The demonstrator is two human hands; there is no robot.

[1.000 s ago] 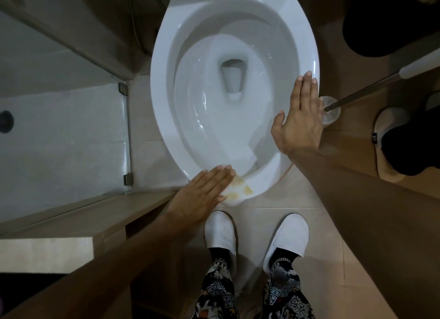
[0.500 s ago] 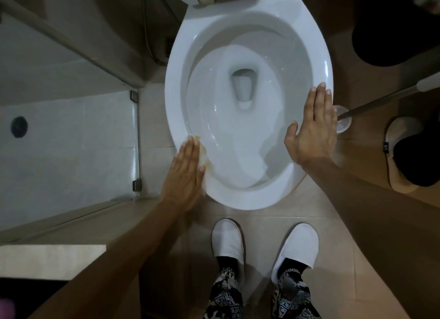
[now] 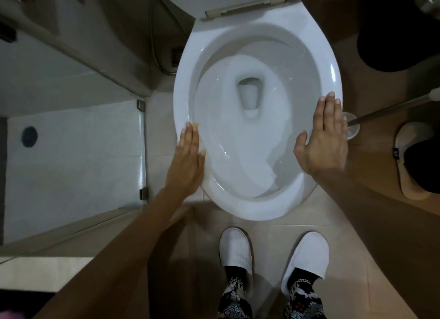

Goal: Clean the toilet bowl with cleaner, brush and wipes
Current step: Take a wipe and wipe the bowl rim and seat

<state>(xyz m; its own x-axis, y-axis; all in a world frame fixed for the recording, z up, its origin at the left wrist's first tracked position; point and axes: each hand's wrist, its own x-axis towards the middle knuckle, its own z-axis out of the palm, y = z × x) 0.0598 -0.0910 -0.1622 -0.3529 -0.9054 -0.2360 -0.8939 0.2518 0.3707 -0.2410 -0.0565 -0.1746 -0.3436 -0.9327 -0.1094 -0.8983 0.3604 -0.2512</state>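
One toilet bowl [image 3: 250,207]. Your left hand [image 3: 188,161], fingers straight, presses one yellowed wipe [image 3: 195,124] on its left rim; your right hand [image 3: 321,138] rests flat, empty, on the right rim. One brush [image 3: 385,111] stands just right.

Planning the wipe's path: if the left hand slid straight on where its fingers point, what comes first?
Only more rim ahead of the left hand and its wipe; the seat hinge at the back probably comes first, though depth is unclear.
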